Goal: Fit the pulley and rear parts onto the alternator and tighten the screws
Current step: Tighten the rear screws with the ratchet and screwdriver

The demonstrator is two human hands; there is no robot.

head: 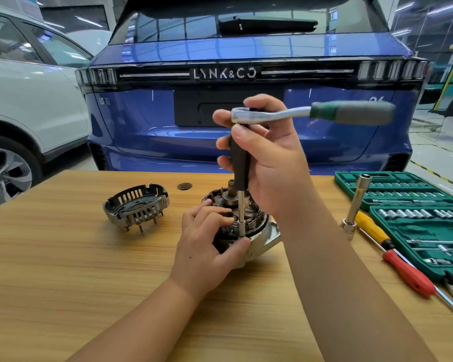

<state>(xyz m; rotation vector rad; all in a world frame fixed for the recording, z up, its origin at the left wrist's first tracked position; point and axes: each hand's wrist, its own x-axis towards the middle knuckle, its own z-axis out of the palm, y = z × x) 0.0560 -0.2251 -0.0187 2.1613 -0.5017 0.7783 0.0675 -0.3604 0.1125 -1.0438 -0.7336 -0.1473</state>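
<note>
The left hand (207, 244) is covering the near side of the open, copper-wound alternator body (249, 223), hiding the socket tip's seat. The right hand (267, 163) is concealing part of the black extension bar (239, 165). The frame's right edge is cutting off the green plastic socket case (413, 226). The grey-and-green ratchet handle (351, 113) is appearing blurred.
</note>
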